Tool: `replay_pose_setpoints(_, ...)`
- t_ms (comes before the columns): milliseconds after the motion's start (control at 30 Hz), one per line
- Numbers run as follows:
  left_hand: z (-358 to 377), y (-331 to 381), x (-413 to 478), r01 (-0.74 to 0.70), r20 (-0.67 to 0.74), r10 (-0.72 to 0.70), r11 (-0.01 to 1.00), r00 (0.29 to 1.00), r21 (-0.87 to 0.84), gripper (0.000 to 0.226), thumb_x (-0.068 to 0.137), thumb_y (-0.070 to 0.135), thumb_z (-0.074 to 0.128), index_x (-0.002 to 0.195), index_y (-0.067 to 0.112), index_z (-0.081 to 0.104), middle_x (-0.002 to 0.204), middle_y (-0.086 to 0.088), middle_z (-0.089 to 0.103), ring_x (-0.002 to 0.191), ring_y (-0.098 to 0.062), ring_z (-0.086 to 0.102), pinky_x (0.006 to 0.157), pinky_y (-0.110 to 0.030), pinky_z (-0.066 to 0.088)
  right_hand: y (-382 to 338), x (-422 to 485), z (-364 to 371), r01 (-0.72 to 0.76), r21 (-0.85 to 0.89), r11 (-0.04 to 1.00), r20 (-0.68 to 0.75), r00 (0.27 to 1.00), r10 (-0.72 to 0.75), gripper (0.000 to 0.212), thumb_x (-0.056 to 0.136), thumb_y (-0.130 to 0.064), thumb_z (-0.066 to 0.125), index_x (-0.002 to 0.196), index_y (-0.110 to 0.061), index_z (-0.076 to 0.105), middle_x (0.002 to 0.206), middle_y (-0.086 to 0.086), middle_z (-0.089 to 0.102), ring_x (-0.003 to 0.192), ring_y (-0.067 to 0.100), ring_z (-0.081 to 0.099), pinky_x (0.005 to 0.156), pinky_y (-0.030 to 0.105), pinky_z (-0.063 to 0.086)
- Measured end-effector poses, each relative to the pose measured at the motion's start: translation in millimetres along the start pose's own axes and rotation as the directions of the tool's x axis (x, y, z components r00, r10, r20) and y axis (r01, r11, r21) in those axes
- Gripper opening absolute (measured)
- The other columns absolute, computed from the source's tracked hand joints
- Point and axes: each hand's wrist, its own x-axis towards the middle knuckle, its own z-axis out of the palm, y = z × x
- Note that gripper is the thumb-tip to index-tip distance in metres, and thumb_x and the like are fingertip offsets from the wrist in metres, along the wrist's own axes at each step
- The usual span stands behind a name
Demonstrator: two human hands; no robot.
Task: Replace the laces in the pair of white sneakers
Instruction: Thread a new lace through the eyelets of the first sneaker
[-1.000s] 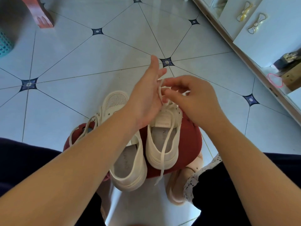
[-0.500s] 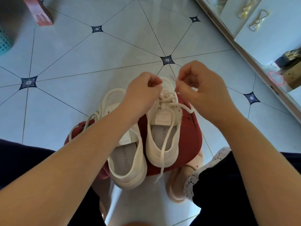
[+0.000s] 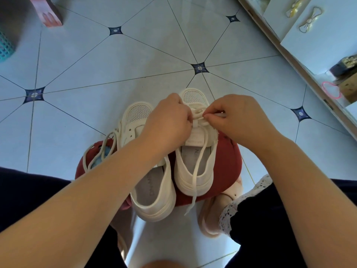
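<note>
Two white sneakers stand side by side on a low red stool point(image 3: 228, 161), toes pointing away from me. Over the right sneaker point(image 3: 195, 171), my right hand point(image 3: 239, 120) pinches a white lace point(image 3: 199, 165) at the eyelets. One end of this lace trails down over the heel. My left hand point(image 3: 168, 122) is curled over the same lacing area from the left, gripping the lace there. The left sneaker point(image 3: 152, 192) lies partly under my left forearm. A loose lace point(image 3: 100, 151) loops off its left side.
The stool stands on a pale tiled floor point(image 3: 135, 60) between my knees. My foot in a pink sandal point(image 3: 210, 219) is at lower right. White furniture point(image 3: 309, 35) runs along the right edge. A pink stool leg point(image 3: 48, 14) and a teal basket point(image 3: 4, 47) sit at far left.
Both hands came down and closer together onto the right sneaker's lacing. The left hand went from fingers outstretched to curled over the lace.
</note>
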Motion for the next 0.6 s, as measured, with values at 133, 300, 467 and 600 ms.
replay_pose_setpoints(133, 2.4, 2.4, 0.2, 0.019, 0.050, -0.021, 0.999, 0.999, 0.036, 0.026, 0.087, 0.023, 0.050, 0.103, 0.022, 0.070, 0.113, -0.003, 0.050, 0.106, -0.022, 0.048, 0.080, -0.035, 0.041, -2.4, 5.2, 2.8, -0.064, 0.019, 0.998, 0.057, 0.996, 0.063, 0.013, 0.081, -0.026, 0.060, 0.086, -0.024, 0.071, 0.078, -0.014, 0.057, 0.081, 0.005, 0.051, 0.068, 0.024, 0.039)
replay_pose_setpoints(300, 0.5, 2.2, 2.2, 0.123, 0.136, -0.102, 0.980, 0.985, -0.156, 0.022, 0.080, 0.019, 0.062, 0.097, 0.028, 0.072, 0.110, 0.002, 0.061, 0.107, -0.021, 0.054, 0.091, -0.041, 0.044, -4.2, 9.5, 3.3, -0.108, -0.007, 0.994, 0.118, 0.987, 0.108, 0.008, 0.080, -0.024, 0.063, 0.077, -0.024, 0.070, 0.061, -0.017, 0.049, 0.063, 0.006, 0.049, 0.053, 0.013, 0.033)
replay_pose_setpoints(467, -1.6, 4.5, 4.2, 0.331, 0.218, -0.259, 0.838, 0.941, -0.433, 0.015, 0.074, 0.018, 0.074, 0.073, 0.031, 0.068, 0.094, 0.006, 0.067, 0.098, -0.013, 0.060, 0.096, -0.036, 0.044, -3.8, 8.2, -1.7, -0.180, 0.069, 0.981, 0.117, 0.978, 0.171, 0.009, 0.080, -0.022, 0.063, 0.073, -0.023, 0.069, 0.064, -0.014, 0.059, 0.056, 0.003, 0.052, 0.052, 0.014, 0.039)
replay_pose_setpoints(600, 0.6, 7.1, 5.3, 0.381, 0.219, -0.312, 0.755, 0.925, -0.533, 0.019, 0.070, 0.015, 0.076, 0.063, 0.028, 0.064, 0.088, 0.003, 0.069, 0.094, -0.015, 0.063, 0.095, -0.037, 0.046, -3.5, 6.5, -7.5, -0.219, 0.112, 0.969, 0.133, 0.970, 0.203, 0.019, 0.081, -0.023, 0.064, 0.064, -0.030, 0.062, 0.070, -0.004, 0.068, 0.062, 0.016, 0.065, 0.057, 0.021, 0.049)
